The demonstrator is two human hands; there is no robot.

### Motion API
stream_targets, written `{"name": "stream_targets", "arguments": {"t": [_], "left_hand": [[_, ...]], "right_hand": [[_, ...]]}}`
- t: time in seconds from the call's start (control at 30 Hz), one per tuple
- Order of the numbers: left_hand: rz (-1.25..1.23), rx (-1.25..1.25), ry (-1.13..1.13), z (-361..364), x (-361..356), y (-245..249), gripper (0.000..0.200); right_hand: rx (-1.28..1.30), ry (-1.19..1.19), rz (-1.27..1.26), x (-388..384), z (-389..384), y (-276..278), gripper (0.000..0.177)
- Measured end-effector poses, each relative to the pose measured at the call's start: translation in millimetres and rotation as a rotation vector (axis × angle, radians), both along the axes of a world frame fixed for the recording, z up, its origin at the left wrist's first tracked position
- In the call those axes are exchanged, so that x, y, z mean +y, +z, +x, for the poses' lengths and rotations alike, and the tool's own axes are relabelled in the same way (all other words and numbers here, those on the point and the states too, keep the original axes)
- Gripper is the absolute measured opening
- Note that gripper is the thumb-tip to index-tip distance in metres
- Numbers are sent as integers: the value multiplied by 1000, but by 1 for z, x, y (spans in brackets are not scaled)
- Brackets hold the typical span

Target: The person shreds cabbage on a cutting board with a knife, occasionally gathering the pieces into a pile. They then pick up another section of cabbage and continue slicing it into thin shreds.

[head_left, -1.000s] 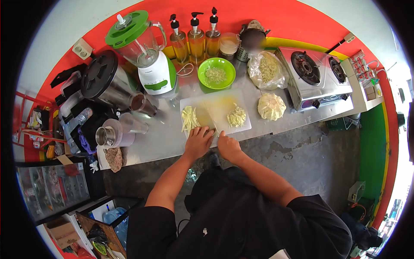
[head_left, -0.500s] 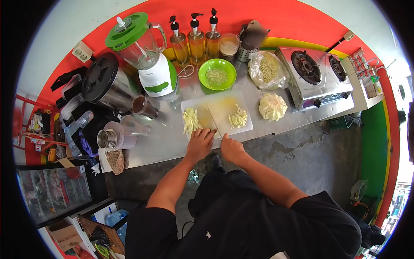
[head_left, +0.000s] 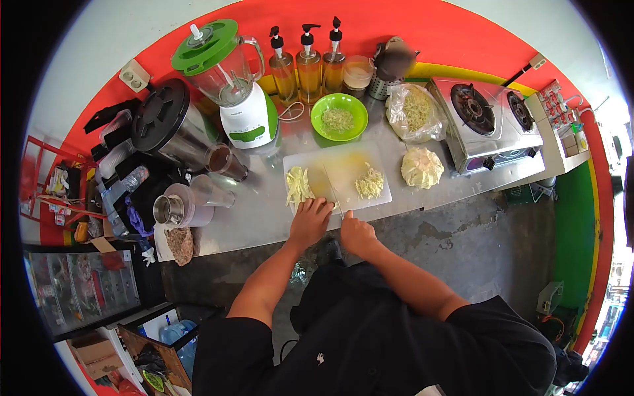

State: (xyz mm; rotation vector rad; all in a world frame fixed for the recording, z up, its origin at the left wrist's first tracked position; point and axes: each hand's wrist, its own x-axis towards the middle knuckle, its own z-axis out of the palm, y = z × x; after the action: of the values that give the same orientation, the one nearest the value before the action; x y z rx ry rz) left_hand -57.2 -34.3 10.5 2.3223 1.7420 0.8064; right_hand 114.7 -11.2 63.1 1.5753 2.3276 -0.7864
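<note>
My right hand (head_left: 358, 235) is closed round the handle of a knife (head_left: 331, 186), whose thin blade points away from me across the white cutting board (head_left: 287, 160). Just left of the blade, my left hand (head_left: 312, 221) rests at the board's near edge with its fingers apart; whether anything lies under the fingertips is hidden. Pale cabbage leaves (head_left: 298, 185) lie beyond its fingers. On the board's right side sits a heap of shredded cabbage (head_left: 369, 183). A part-cut head of cabbage (head_left: 422, 167) stands on the steel table to the right.
Behind the board are a green bowl (head_left: 339, 136) with shreds, a blender (head_left: 246, 122), and pump bottles (head_left: 308, 78). A plastic bag (head_left: 398, 112) of shreds and a gas stove (head_left: 489, 148) stand right. Cups (head_left: 224, 162) and a large steel container (head_left: 181, 132) occupy the left.
The camera view has shifted a little, so the scene sits slightly further right and lower. My hands and the knife stay in nearly the same place on the board.
</note>
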Motion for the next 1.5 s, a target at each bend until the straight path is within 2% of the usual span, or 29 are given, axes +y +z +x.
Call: {"name": "stream_targets", "arguments": {"t": [0.17,0.4,0.57,0.73,0.93,1.03,1.23,1.37,1.5], "left_hand": [[24,-16,-9,-1,0,1,19],[29,-29,-16,-1,1,-4,16],[30,-39,-52,-3,1,-2,21],[36,-6,-44,-3,-1,-1,23],[33,-31,-44,-3,0,-1,19],[50,-59,-42,-1,-1,-1,16],[64,-56,-36,-2,0,-2,14],[45,-30,-39,-3,-1,-4,18],[75,-70,-34,-1,0,-1,12]], "right_hand": [[16,-32,6,8,-5,-14,31],[-23,12,-18,2,-3,-2,33],[-10,-35,11,10,-8,-12,35],[38,22,-48,13,-2,3,37],[41,-42,5,6,-6,-16,39],[30,55,35,16,-4,-7,35],[31,17,-6,-4,2,-9,36],[37,-18,-40,9,-3,-8,36],[34,41,-4,12,-2,0,34]]}}
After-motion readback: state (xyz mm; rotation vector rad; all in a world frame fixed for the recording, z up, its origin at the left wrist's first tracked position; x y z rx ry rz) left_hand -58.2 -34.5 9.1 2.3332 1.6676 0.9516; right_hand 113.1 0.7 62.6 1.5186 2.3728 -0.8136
